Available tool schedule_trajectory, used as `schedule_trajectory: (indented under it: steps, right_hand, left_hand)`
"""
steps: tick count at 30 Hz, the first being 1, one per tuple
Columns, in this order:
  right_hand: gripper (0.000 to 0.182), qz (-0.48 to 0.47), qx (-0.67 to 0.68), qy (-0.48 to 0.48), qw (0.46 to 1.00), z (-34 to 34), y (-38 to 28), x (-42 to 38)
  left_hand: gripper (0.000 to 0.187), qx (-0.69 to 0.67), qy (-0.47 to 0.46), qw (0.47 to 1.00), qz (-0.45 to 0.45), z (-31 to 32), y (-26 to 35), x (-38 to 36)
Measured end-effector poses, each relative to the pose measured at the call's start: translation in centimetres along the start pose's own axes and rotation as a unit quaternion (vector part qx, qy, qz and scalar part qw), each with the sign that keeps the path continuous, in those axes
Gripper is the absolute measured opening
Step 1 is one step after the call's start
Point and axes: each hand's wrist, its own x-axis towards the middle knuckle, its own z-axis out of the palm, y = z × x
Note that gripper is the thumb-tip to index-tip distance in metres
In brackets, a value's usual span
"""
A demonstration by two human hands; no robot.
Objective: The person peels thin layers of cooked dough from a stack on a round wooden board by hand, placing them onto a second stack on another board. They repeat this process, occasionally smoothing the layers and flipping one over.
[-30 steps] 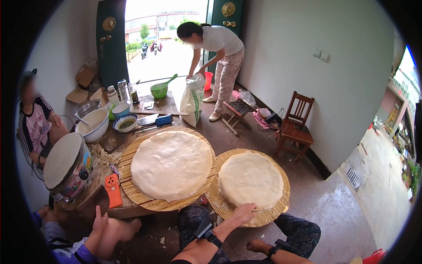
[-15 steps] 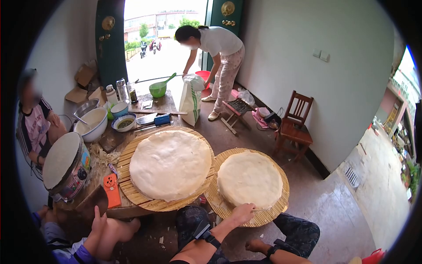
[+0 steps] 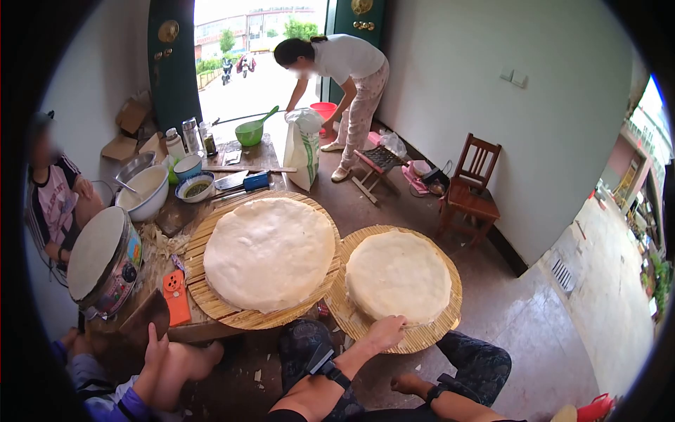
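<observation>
My left hand (image 3: 386, 333) reaches to the near edge of the smaller stack of thin round flatbreads (image 3: 398, 276). Its fingers are pinched together at the rim of the pale top sheet. That stack rests on a round woven straw mat (image 3: 336, 299) in front of me. Close to my right knee, my right hand (image 3: 410, 385) is held low with its fingers curled in, and nothing shows in it. On the left, a wider flatbread stack (image 3: 269, 254) lies on another straw mat (image 3: 199, 281) upon the wooden table.
A round griddle (image 3: 98, 257), a batter bowl (image 3: 150, 197) and an orange phone (image 3: 176, 297) are on the left. One person sits there; another's hand (image 3: 156, 344) is at lower left. By the door, a person bends over a white sack (image 3: 302, 151). A wooden chair (image 3: 472, 186) stands right.
The whole view has shifted slightly, so everything sits a little higher in the picture. My left hand stays at the stack's edge, and my right hand stays low.
</observation>
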Motion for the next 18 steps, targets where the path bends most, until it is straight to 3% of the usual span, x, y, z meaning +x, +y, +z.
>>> schedule_trajectory:
  steps: [10,15,18]
  right_hand:
    - [0.029,-0.024,-0.031,0.041,0.998,-0.5,-0.2,0.7]
    - [0.02,-0.077,0.106,0.25,0.959,-6.8,-2.4,-1.4]
    - [0.019,-0.013,0.137,0.334,0.933,-12.8,-4.0,-3.1]
  left_hand:
    - [0.029,0.01,0.028,1.0,0.002,-1.3,-0.4,-0.4]
    - [0.023,0.112,0.01,0.992,-0.055,-2.9,-0.3,-0.7]
    - [0.023,0.148,-0.03,0.986,-0.076,-3.2,-0.4,-0.7]
